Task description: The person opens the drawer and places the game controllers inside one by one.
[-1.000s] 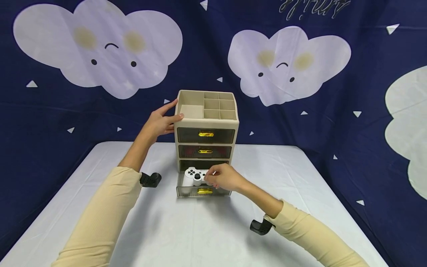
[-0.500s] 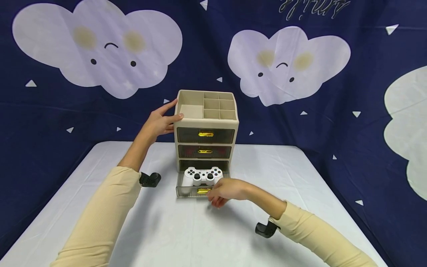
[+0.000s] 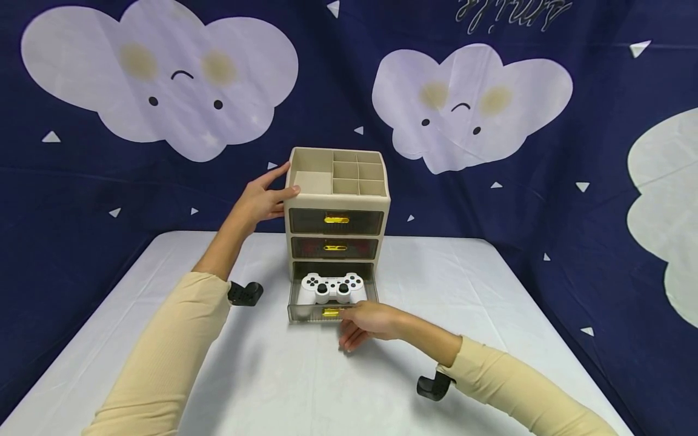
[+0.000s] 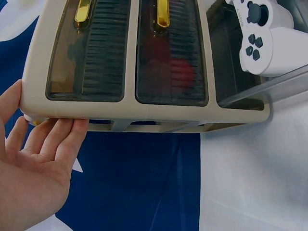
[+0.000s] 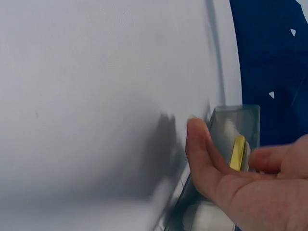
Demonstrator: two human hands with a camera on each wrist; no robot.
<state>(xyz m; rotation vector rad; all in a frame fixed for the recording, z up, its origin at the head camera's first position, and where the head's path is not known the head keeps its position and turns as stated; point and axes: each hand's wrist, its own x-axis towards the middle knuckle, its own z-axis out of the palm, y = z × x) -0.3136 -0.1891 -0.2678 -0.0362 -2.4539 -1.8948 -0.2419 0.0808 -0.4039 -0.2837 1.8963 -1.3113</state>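
A small beige drawer cabinet [image 3: 386, 209] stands upright on the table. My left hand [image 3: 260, 198] rests on its upper left side, fingers spread along the side wall and thumb at the top front edge. The bottom drawer [image 3: 300, 313], smoky and see-through, is pulled out. Inside lies a white game controller [image 3: 332, 288], its sticks and buttons facing up. My right hand [image 3: 373, 321] is at the drawer's front, thumb beside the gold handle [image 3: 329, 312]. In the right wrist view the other fingers [image 5: 199, 149] extend past the handle [image 5: 237, 151], apart from the thumb.
Two upper drawers with gold handles, the top drawer [image 3: 311, 221] and the middle drawer [image 3: 302, 247], are closed. A divided open tray [image 3: 313, 181] forms the cabinet's top. The white tablecloth [image 3: 294, 387] meets a dark blue cloud-patterned backdrop [image 3: 332, 85] behind.
My right hand has left the controller and moved down and toward me to the drawer's front handle. The controller stays in the drawer; my left hand has not moved.
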